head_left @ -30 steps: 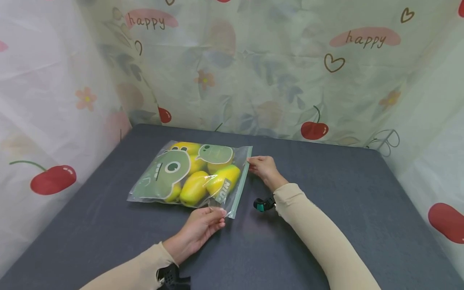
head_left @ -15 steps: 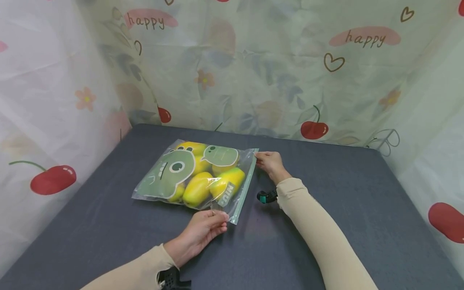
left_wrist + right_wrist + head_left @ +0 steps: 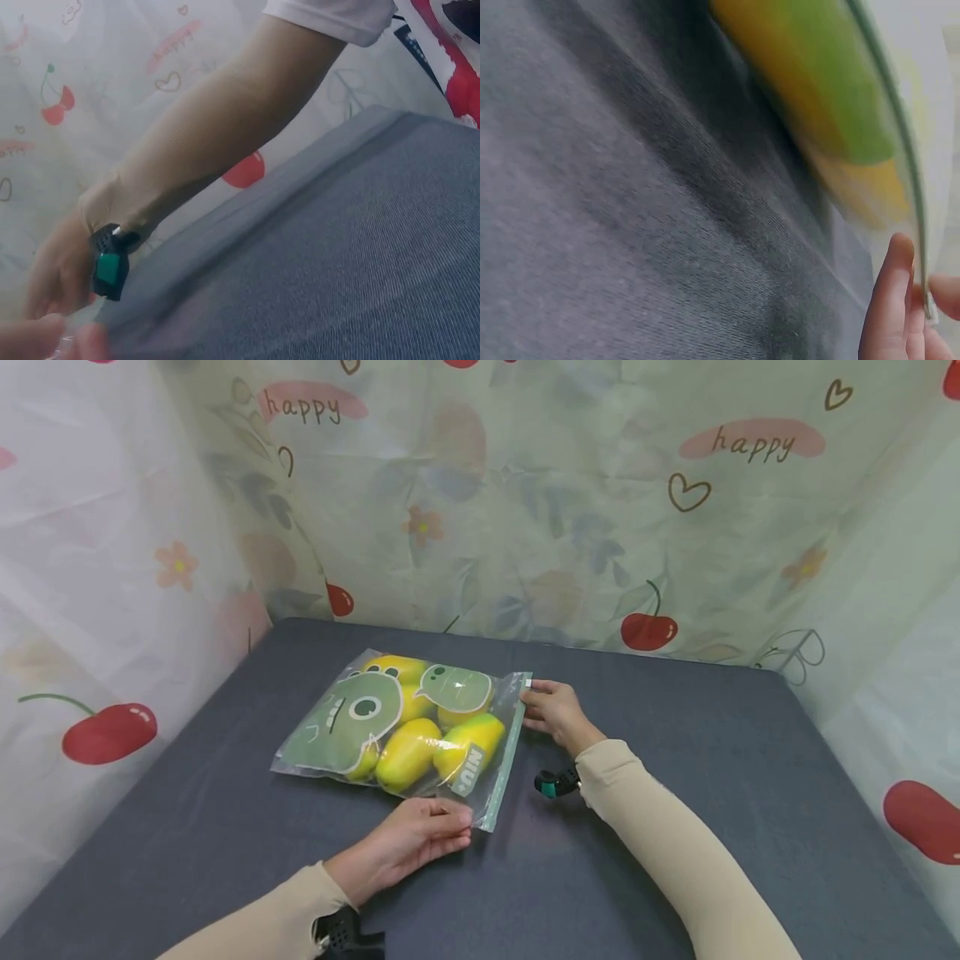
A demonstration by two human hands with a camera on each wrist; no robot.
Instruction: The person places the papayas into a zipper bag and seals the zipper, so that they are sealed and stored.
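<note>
A clear zip bag (image 3: pixel 345 722) printed with green cartoon figures lies on the dark table, its green zip strip (image 3: pixel 507 764) facing right. Inside show several yellow-green mangoes (image 3: pixel 408 754). My left hand (image 3: pixel 412 843) pinches the bag's near corner beside the strip between thumb and fingers. At the strip's far end, my right hand (image 3: pixel 557 714) pinches the edge by a small white slider (image 3: pixel 528 683). In the right wrist view the strip runs between the thumb and fingers (image 3: pixel 889 300). The left wrist view catches only blurred fingertips of the left hand (image 3: pixel 45 337).
The dark grey cloth-covered table (image 3: pixel 697 760) extends around the bag. A patterned curtain (image 3: pixel 487 510) hangs behind it and on both sides. A thin looped cord (image 3: pixel 797 656) hangs near the back right corner. Black devices sit at both wrists.
The bag has shifted slightly right and toward me, both hands moving with it. My right hand's fingers have changed position at the strip's far end, where the white slider now shows.
</note>
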